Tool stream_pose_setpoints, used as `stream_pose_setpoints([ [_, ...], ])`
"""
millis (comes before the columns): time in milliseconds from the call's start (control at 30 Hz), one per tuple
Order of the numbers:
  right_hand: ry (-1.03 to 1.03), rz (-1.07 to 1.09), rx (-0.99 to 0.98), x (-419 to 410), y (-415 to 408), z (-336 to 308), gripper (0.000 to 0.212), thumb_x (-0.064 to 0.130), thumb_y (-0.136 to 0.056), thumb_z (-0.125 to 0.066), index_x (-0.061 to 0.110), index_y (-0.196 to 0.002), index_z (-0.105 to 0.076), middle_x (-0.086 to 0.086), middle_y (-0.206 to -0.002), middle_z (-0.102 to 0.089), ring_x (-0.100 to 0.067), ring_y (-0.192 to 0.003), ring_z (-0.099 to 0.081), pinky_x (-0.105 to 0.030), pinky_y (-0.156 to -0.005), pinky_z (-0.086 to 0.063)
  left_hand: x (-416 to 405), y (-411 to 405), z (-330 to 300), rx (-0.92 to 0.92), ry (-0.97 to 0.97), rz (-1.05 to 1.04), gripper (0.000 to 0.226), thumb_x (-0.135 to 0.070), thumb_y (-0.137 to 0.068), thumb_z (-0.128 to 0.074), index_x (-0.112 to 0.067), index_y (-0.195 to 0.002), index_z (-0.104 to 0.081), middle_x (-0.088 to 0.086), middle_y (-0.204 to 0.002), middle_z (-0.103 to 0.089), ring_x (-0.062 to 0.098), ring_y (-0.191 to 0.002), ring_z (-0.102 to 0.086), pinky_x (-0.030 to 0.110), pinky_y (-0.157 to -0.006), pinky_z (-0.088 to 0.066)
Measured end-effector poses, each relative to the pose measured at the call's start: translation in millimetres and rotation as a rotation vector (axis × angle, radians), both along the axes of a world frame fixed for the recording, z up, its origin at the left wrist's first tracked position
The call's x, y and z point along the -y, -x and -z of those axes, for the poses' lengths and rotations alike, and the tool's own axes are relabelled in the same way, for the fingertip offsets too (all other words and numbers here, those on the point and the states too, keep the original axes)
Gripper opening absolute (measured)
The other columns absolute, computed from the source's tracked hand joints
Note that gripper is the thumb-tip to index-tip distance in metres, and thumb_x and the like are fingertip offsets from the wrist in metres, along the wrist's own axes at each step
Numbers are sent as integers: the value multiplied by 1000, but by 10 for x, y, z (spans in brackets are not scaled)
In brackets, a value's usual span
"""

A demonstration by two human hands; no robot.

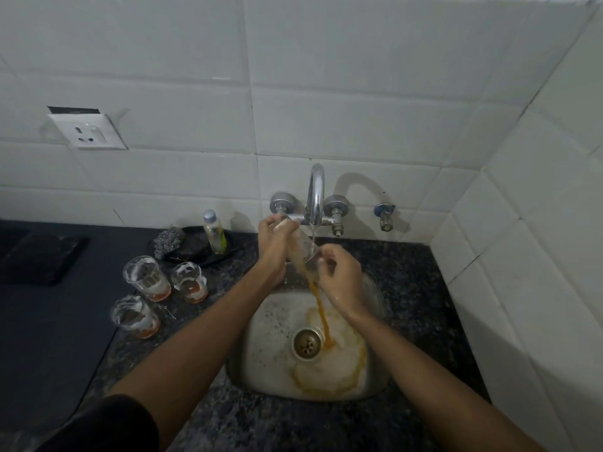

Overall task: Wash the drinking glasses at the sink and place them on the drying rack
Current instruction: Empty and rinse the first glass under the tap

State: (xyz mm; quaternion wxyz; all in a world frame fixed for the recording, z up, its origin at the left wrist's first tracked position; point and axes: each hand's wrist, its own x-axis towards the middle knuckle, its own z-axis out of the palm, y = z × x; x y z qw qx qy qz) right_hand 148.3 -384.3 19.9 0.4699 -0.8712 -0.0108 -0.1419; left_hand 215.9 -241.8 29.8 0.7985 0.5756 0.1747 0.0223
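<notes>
My left hand (273, 238) grips the base of a clear drinking glass (301, 247), which is tilted mouth-down over the steel sink (261, 347). My right hand (342, 275) holds the glass at its rim. Water runs from the curved tap (316, 194) onto the glass, and an orange stream pours from it into the basin beside the drain (306, 342). Three soapy glasses with orange dregs stand upright on the counter to the left: one at the back left (146, 278), one at the back right (190, 282), one nearest me (135, 317).
A dark dish (195, 247) behind the glasses holds a steel scrubber (168, 241) and a small bottle of yellowish liquid (214, 231). A black stove top (39, 256) lies at far left. A wall socket (86, 131) sits above it, and a small tap (385, 216) is at the right.
</notes>
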Motion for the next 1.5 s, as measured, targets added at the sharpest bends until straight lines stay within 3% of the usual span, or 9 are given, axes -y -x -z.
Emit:
stream_pose_setpoints([
  [200, 245, -155, 241, -104, 31, -90, 46, 10, -103, -60, 9, -149, -55, -8, -148, -58, -16, -138, -51, -21, -116, -38, -3, -59, -69, -106, 96, 122, 24, -38, -88, -75, -18, -102, -75, 13, -115, -66, 26, -94, -71, 37, -72, -59],
  [400, 189, -113, 354, -153, -73, -184, 32, -2, -97, -65, 6, -126, -73, -12, -124, -74, -20, -114, -72, -33, -99, -58, -52, 22, -75, -199, 270, 388, 38, -33, -103, -50, -14, -79, -73, 9, -83, -66, 21, -75, -66, 37, -74, -52],
  [600, 419, -249, 513, 14, -163, -227, 39, -10, -80, -78, 0, -118, -75, -17, -118, -76, -27, -107, -75, -32, -97, -59, -115, -14, -133, -333, 110, 437, 40, -38, -90, -73, -8, -117, -70, 17, -112, -73, 27, -89, -72, 41, -71, -60],
  [767, 88, 48, 168, -117, -196, -289, 30, -2, -88, -73, 8, -116, -78, -5, -101, -80, -12, -85, -74, -20, -82, -59, -105, 46, -36, -229, 225, 369, 41, -33, -96, -54, -1, -119, -63, 19, -105, -68, 28, -84, -68, 43, -77, -55],
  [1000, 395, -161, 411, 16, -195, -317, 29, 0, -80, -79, 5, -108, -79, -7, -98, -79, -18, -84, -74, -14, -84, -48, -67, 19, 11, -287, 88, 364, 49, -45, -89, -74, -9, -122, -69, 17, -116, -74, 31, -99, -74, 45, -74, -61],
  [1167, 34, 108, 90, -99, -280, -358, 22, 2, -89, -75, 9, -109, -81, -2, -99, -81, -11, -87, -74, -23, -86, -59, -47, 62, 64, -211, 223, 333, 60, -41, -97, -53, 2, -138, -57, 29, -137, -61, 40, -114, -65, 54, -95, -55],
  [1333, 337, -138, 346, -64, -154, -390, 21, -1, -83, -74, 9, -101, -81, -7, -93, -79, -17, -80, -73, -14, -77, -53, -18, 48, -23, -317, 49, 453, 52, -54, -96, -60, -9, -118, -71, 16, -103, -74, 27, -83, -72, 37, -67, -58],
  [1433, 258, -53, 230, -106, -162, -413, 24, 1, -90, -71, 12, -110, -81, -5, -97, -80, -11, -78, -70, 0, -76, -45, -36, 24, 17, -264, 43, 417, 42, -40, -96, -60, -6, -119, -67, 18, -108, -72, 28, -81, -72, 37, -64, -59],
  [1500, 222, -18, 110, -88, -224, -433, 22, 5, -95, -67, 12, -110, -81, -4, -94, -79, -6, -75, -64, -13, -76, -55, -28, 70, 33, -268, 140, 435, 37, -36, -101, -49, -6, -112, -69, 16, -103, -71, 25, -80, -71, 35, -65, -59],
])
